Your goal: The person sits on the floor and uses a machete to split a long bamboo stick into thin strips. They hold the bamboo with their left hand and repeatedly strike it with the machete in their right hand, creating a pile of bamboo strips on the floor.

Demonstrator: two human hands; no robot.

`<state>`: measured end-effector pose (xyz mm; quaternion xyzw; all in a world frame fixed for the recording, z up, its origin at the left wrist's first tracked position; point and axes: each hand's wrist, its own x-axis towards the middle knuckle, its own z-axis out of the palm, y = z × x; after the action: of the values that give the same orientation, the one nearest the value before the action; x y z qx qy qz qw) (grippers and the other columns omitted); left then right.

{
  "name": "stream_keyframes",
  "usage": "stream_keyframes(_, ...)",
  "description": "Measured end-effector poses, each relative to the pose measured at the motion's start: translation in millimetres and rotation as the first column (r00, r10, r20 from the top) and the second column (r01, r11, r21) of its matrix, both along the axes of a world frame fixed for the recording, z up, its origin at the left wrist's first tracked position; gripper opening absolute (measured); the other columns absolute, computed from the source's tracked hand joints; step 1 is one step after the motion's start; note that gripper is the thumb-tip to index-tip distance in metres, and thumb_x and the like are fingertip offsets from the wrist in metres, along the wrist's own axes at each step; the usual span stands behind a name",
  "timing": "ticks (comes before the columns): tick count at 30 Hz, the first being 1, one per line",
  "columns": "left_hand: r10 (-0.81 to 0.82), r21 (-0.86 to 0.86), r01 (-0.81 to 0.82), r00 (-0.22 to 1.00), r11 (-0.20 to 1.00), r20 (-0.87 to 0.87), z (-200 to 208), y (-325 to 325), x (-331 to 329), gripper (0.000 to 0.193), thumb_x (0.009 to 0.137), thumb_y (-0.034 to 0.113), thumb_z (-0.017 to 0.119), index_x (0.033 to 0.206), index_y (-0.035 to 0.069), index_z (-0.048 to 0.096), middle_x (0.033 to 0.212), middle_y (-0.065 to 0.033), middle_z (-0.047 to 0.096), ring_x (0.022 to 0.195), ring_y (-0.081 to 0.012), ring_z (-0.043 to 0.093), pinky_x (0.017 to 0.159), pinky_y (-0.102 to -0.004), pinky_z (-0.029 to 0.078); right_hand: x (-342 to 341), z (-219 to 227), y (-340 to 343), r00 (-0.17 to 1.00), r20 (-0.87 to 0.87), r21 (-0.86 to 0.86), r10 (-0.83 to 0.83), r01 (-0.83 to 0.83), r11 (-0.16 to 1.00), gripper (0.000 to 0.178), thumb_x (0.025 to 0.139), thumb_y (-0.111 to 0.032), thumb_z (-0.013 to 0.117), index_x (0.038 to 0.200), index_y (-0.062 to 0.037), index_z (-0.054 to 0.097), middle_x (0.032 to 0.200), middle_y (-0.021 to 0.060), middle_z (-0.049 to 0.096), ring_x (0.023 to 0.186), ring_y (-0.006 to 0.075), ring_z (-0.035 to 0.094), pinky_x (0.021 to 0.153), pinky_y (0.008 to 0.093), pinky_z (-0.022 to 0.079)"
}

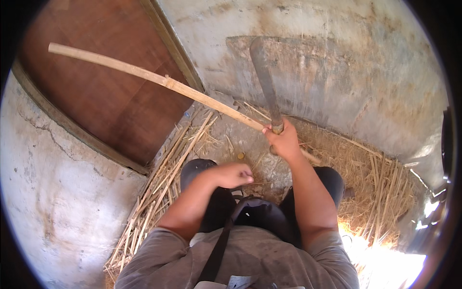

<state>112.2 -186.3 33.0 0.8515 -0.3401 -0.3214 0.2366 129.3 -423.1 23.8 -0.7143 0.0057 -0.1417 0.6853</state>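
My right hand [284,139] is closed round the handle of a machete [264,72], whose dark curved blade points up and away. The same hand also grips a long pale strip of bamboo or wood [192,98]. That strip slants to the far left, past a brown door panel, and its short end shows below my wrist. Over my left knee, my left hand [233,175] has its fingers curled in. A thin sliver [272,182] runs rightward from near its fingertips; I cannot tell whether the hand holds it.
Long split strips [166,180] lie heaped along the left wall, and more strips [385,192] with fibrous shavings [337,154] cover the right floor. Stained walls [337,62] stand close ahead. The brown door panel [106,72] is at far left. A small yellowish round object [240,156] lies between my knees.
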Motion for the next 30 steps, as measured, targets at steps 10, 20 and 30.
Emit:
stream_keyframes(10, -0.002, -0.076, -0.151, -0.459, 0.986, 0.889, 261, 159, -77, 0.050, 0.081, 0.023, 0.087, 0.121, 0.004, 0.064, 0.118, -0.0134, 0.067, 0.113, -0.0319, 0.063, 0.093, -0.0440, 0.052, 10, -9, -19, 0.994, 0.055, -0.390, -0.091, 0.105, 0.915, 0.060, 0.087, -0.022, 0.077, 0.133, 0.0113, 0.057, 0.103, 0.0281, 0.071, 0.087, 0.0318, 0.069, 0.084, 0.0370, 0.054)
stream_keyframes(20, 0.306, 0.237, -0.596, 0.665, 0.767, 0.681, 231, 259, -70, 0.045, 0.083, 0.031, 0.083, 0.116, 0.001, 0.071, 0.094, -0.0151, 0.074, 0.089, -0.0290, 0.069, 0.083, -0.0405, 0.054, -8, 18, -11, 0.978, 0.206, -0.425, -0.039, 0.125, 0.897, 0.027, 0.083, -0.011, 0.077, 0.107, -0.0044, 0.068, 0.091, 0.0161, 0.073, 0.082, 0.0285, 0.073, 0.072, 0.0374, 0.055)
stream_keyframes(30, 0.651, -0.111, -0.706, 0.565, 0.699, 0.508, 12, 283, -144, 0.027, 0.094, 0.024, 0.076, 0.078, 0.003, 0.069, 0.060, -0.0071, 0.059, 0.052, -0.0151, 0.049, 0.049, -0.0353, 0.040, -2, 14, -23, 0.815, 0.547, -0.392, -0.192, 0.452, 0.801, 0.023, 0.080, -0.010, 0.081, 0.100, -0.0077, 0.069, 0.104, 0.0129, 0.075, 0.086, 0.0295, 0.074, 0.071, 0.0384, 0.059)
